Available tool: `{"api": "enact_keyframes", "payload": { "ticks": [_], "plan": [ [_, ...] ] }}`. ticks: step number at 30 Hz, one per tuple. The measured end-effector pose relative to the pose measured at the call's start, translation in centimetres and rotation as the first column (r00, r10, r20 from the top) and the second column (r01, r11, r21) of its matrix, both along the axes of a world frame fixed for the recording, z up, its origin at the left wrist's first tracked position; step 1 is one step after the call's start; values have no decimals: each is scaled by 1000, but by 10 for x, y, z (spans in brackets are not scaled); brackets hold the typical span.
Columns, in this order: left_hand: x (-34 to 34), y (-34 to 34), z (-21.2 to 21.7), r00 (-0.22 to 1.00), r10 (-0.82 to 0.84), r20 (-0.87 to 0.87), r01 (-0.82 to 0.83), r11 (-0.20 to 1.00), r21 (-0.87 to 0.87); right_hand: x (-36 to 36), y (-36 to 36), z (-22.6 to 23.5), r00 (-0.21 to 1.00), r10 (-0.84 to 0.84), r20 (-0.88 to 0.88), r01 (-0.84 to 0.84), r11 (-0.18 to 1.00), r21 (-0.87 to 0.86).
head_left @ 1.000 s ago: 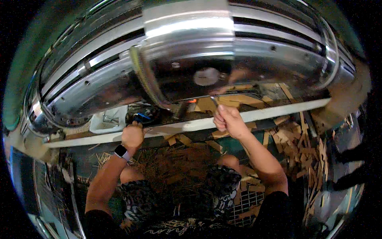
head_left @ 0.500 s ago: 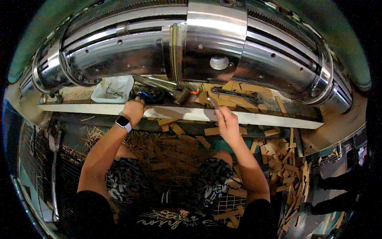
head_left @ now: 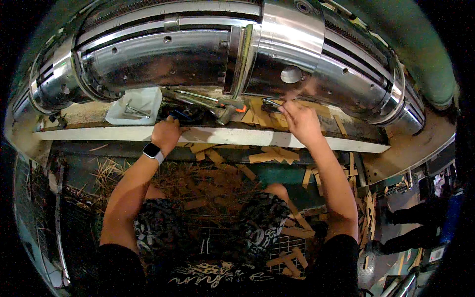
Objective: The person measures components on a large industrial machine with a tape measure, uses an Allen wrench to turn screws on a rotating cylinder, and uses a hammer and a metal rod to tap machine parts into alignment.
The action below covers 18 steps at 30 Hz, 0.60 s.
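My right hand pinches a small shiny metal tool above the shelf, close under the big steel cylinder; its exact kind is hard to make out. Below it on cardboard strips lies a dark wrench, partly hidden by the hand. Over the white front ledge rests my left hand, thumb apart from the fingers, beside a blue and black item. A hammer and an orange-ended tool lie between the hands.
A white plastic tray with several bolts stands on the shelf at left. Cardboard strips litter the floor grating below and to the right. Another person's dark-clad legs show at far right.
My right hand has moved up and over the ledge with the metal tool, nearer the cylinder. My left hand stays at the ledge. The cylinder appears slightly shifted in view.
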<state>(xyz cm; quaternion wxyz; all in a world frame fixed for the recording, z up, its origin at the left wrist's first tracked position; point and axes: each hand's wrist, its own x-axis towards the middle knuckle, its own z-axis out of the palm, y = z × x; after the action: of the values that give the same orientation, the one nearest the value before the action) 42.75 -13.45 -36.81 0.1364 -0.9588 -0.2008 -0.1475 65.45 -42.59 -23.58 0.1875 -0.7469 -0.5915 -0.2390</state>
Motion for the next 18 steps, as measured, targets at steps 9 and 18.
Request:
{"api": "enact_keyframes", "payload": {
  "ticks": [9, 18],
  "plan": [
    [-1, -4, 11, 993, 73, -89, -80, 994, -79, 4, 6, -20, 998, 23, -52, -24, 1000, -20],
    [-2, -6, 8, 998, -10, 58, 6, 998, 66, 9, 7, -19, 785, -4, -619, -64, 994, -86]
  ]
}}
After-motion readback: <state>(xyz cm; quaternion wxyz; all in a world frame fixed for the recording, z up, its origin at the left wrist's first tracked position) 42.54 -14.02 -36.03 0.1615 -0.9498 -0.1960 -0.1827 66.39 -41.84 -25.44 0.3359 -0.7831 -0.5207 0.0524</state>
